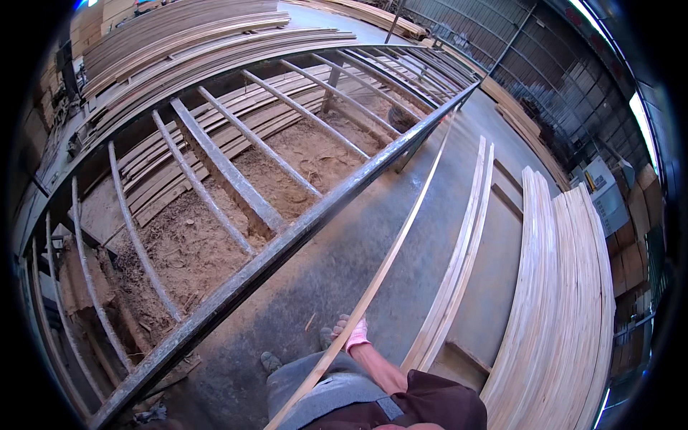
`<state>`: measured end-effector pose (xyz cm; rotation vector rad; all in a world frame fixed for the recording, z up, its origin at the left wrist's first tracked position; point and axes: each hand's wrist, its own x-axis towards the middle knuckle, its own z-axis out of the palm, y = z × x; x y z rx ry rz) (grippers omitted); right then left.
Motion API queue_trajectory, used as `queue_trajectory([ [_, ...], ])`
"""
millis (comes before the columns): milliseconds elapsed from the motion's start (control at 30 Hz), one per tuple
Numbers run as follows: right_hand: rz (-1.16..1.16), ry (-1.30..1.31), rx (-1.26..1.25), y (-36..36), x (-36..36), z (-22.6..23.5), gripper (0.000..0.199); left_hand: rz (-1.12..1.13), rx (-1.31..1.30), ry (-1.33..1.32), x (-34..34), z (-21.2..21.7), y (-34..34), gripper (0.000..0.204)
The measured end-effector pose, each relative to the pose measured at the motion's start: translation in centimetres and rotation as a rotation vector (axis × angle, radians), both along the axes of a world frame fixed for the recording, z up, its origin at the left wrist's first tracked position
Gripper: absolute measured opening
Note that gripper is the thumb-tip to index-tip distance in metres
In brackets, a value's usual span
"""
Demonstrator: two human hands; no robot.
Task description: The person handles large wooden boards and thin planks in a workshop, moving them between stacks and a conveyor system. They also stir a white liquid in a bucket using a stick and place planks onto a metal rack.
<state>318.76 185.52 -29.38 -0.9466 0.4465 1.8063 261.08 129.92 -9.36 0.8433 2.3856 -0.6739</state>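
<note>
My right hand (357, 332) has its fingers wrapped round the long wooden strip (391, 261), aslant above the floor (322, 269) beside the slatted metal frame (337, 203), so I'd guide its far end clear; left hand unseen.

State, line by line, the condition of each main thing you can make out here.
Right hand: gloved, closed.
Wooden strip: gripped in it, slanting; far-end support unclear.
Metal rack: standing, open between its bars.
Sawdust: loose, heaped beneath the rack.
Pair of boards: lying side by side, unheld.
Board pile: stacked lengthwise, unheld.
</note>
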Motion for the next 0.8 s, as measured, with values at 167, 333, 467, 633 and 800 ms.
queue_trajectory([
  [167,0.011,-0.017,0.052,-0.7,0.9,0.3,0.068,0.180,-0.096,-0.046,-1.2,-2.1,1.2,0.029],
  [333,0.015,-0.179,-0.061,-0.5,2.3,2.6,0.075,-0.077,-0.090,-0.087,-2.0,-5.3,0.0,0.031],
  [467,0.016,-0.253,-0.076,0.7,3.1,3.6,0.075,-0.073,-0.107,-0.132,-1.4,-6.0,1.7,0.033],
  [633,0.041,-0.437,-0.070,3.5,3.1,7.3,0.075,-0.105,-0.090,-0.210,-0.2,-6.2,6.4,0.036],
  [800,-0.065,-0.699,-0.012,5.6,3.2,4.5,0.072,-0.147,-0.075,-0.274,-0.1,-5.3,11.5,0.039],
])
